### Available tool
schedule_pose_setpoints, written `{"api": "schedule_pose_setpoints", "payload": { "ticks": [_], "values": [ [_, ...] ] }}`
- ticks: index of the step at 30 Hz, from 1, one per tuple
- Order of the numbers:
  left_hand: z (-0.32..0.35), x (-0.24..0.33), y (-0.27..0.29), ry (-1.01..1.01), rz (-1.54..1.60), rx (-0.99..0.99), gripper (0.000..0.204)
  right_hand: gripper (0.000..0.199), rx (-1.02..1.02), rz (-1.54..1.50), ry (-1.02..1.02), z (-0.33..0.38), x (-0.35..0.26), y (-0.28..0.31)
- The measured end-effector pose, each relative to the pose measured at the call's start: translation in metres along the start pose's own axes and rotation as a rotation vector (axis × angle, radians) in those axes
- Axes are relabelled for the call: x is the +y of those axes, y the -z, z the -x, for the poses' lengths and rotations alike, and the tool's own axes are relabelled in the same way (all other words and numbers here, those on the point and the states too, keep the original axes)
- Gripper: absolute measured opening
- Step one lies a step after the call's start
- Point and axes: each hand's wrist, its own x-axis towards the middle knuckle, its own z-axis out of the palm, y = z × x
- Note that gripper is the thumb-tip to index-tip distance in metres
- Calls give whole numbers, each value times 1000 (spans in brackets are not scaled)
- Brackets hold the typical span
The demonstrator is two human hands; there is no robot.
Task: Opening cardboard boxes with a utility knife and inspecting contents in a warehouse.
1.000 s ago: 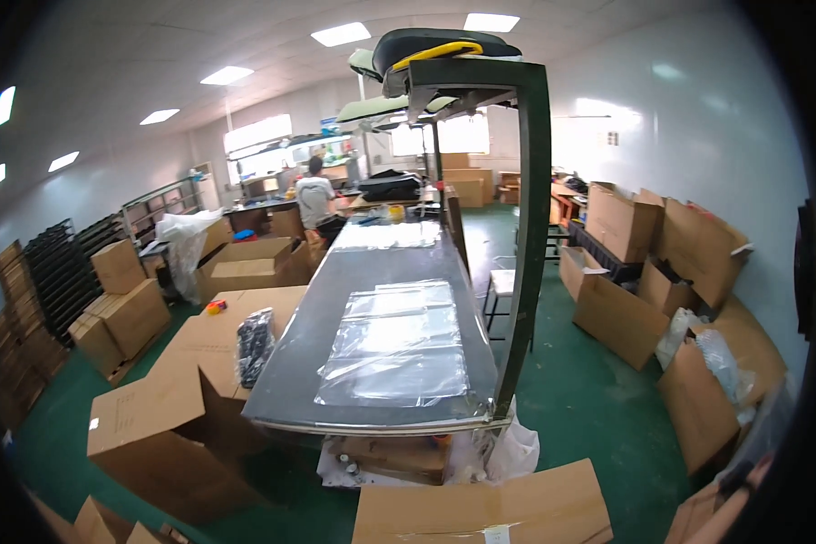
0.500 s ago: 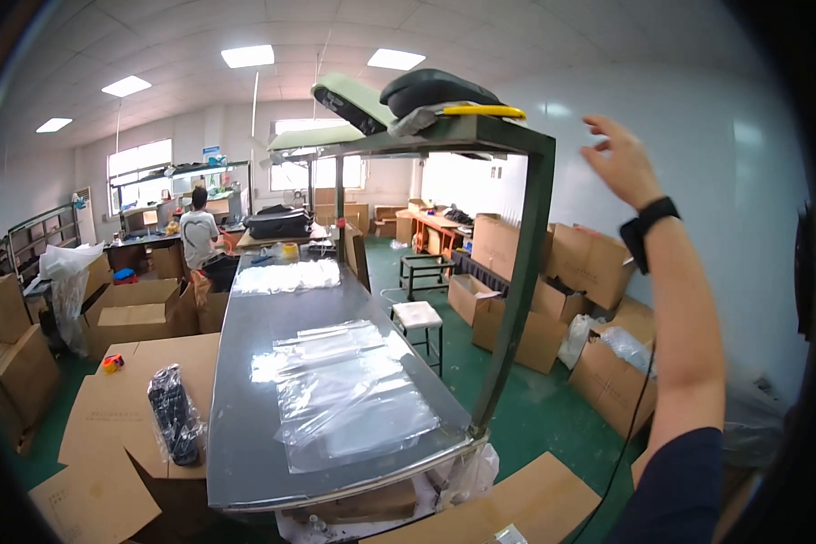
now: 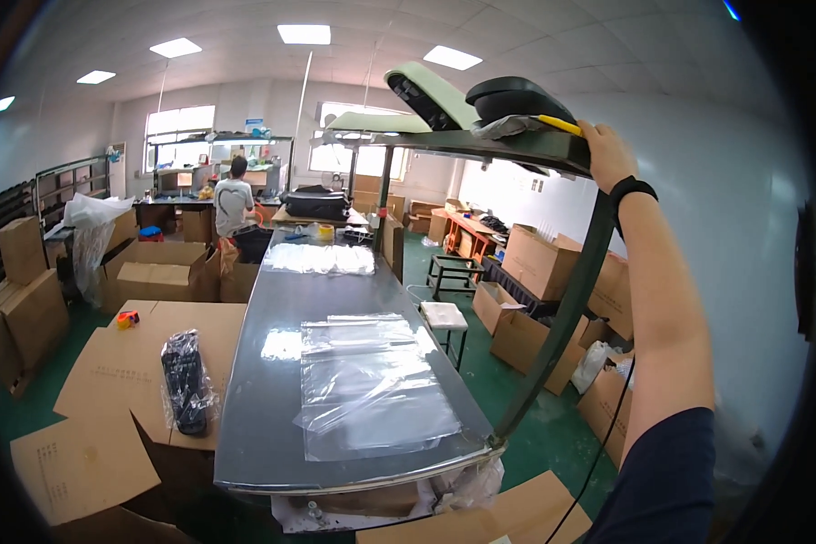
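Observation:
My right hand (image 3: 611,156) is raised to the near right corner of the overhead shelf (image 3: 539,148). Its fingers are closed around the end of a slim yellow handle (image 3: 560,124), whose kind I cannot make out; part of it is hidden under the hand. Beside the handle, a black padded part (image 3: 515,98) lies on crumpled clear plastic (image 3: 508,127). Farther left, a pale green padded part with a black underside (image 3: 435,94) leans on the shelf. My left hand is out of the picture.
Below stands a dark metal-topped table (image 3: 263,381) with flat clear plastic bags (image 3: 372,390). At left, a wrapped black part (image 3: 187,381) and a tape roll (image 3: 128,319) lie on cardboard (image 3: 100,372). Boxes (image 3: 526,340) and a stool (image 3: 444,317) stand at right. A person (image 3: 234,204) stands far back.
My right hand has come from the open air beside the shelf onto its corner and closed on the yellow handle. The whole view has shifted, with the scene now farther right.

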Motion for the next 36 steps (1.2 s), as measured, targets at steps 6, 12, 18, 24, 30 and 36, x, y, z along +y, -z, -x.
{"api": "schedule_pose_setpoints", "payload": {
  "ticks": [6, 12, 18, 24, 30, 36],
  "values": [
    [-10, 3, 23, 32, 19, -171, 26, 37, 333, -231, 27, 13, 37, -25],
    [-24, 32, 69, -47, 88, -175, 27, 29, -30, -1681, -603, 151, 78, -42],
    [-53, 50, 80, -154, 88, -298, 28, 33, -155, -1981, -1213, 421, 97, -76],
    [-80, 47, 103, -192, 14, -94, 22, 36, -271, -1799, -1840, 615, 130, -67],
    [-48, 121, 146, 315, 815, -131, 20, 24, -308, -1591, -1962, 686, 186, -67],
    [19, 176, 136, 289, 668, -74, 26, 15, -640, -1375, -1821, 780, 247, -144]
  ]
}}
